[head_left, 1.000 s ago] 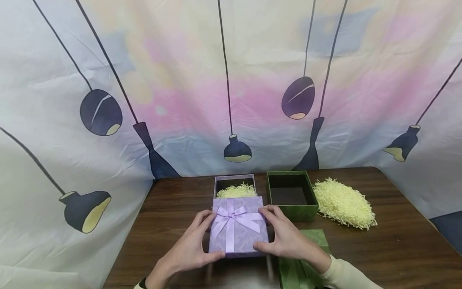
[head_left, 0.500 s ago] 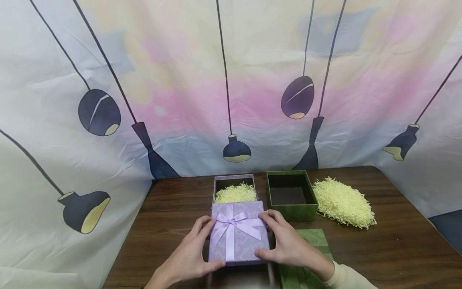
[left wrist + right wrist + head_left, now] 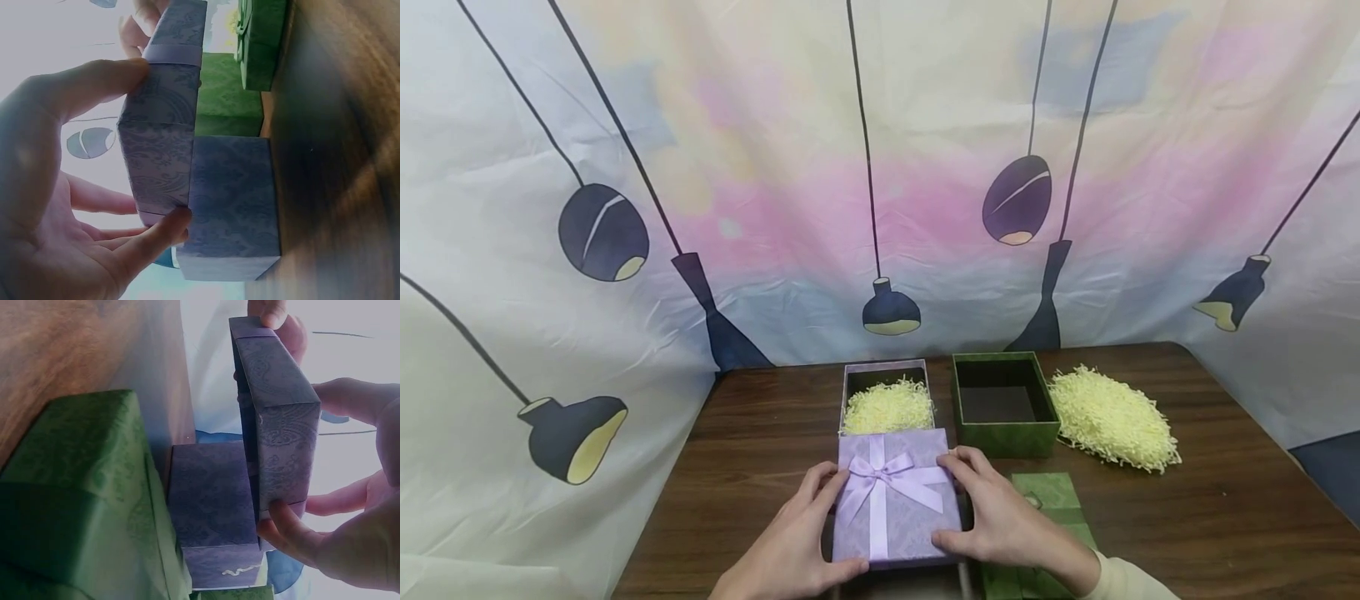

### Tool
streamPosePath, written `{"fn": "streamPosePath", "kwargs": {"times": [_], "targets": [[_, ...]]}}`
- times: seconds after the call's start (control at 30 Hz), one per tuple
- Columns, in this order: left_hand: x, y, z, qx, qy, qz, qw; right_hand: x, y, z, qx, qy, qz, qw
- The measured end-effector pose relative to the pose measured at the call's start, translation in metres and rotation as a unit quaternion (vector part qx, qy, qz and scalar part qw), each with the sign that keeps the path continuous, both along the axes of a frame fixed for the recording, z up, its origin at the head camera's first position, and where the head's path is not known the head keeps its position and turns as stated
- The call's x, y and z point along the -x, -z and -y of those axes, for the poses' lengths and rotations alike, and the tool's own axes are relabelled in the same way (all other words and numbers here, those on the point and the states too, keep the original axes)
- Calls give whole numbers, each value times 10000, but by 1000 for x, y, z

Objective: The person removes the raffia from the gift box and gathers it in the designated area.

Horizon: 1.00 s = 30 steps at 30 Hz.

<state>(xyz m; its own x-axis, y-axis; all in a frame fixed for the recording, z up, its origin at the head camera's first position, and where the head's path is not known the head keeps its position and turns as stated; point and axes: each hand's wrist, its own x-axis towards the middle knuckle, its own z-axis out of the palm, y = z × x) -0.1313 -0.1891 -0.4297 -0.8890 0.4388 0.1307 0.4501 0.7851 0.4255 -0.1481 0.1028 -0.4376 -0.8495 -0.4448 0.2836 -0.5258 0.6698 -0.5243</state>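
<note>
Both my hands grip a lavender gift box lid [image 3: 917, 533] with a satin ribbon bow on top. My left hand [image 3: 793, 537] holds its left side, thumb at the near edge and fingers curled onto the far part. On the opposite side my right hand [image 3: 1000, 512] pinches it the same way. The wrist views show the lid raised well off the table, its hollow underside facing down. Beyond it stands the matching lavender box [image 3: 231, 194], partly hidden by the lid in the head view. Pale yellow shredded paper [image 3: 887, 406] fills that box.
An open green box [image 3: 1011, 439] with a dark inside stands right of the lavender one. Beside it lies a loose heap of yellow shredded paper [image 3: 1112, 417]. A green lid [image 3: 1052, 496] lies under my right forearm on the brown table [image 3: 1225, 492]. A printed curtain [image 3: 775, 167] hangs behind.
Both hands have drawn the lavender lid back toward me, with their grip kept. More of the shredded paper in the lavender box shows now.
</note>
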Motion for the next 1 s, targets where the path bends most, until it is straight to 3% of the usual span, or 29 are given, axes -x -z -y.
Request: {"fn": "streamPosePath", "kwargs": {"times": [0.13, 0.43, 0.7, 1.0], "targets": [[0, 0, 0, 57, -40, 581, 9983, 0, 2, 1, -45, -64, 59, 10000], [0, 9, 1, 271, -64, 673, 9973, 1, 10, 6, -232, -76, 357, 9991], [3, 20, 3, 271, 39, 484, 9985, 3, 20, 11, -317, 24, 467, 9984], [8, 29, 5, 313, 43, 808, 9962, 4, 26, 16, -460, 29, 688, 9966]]}}
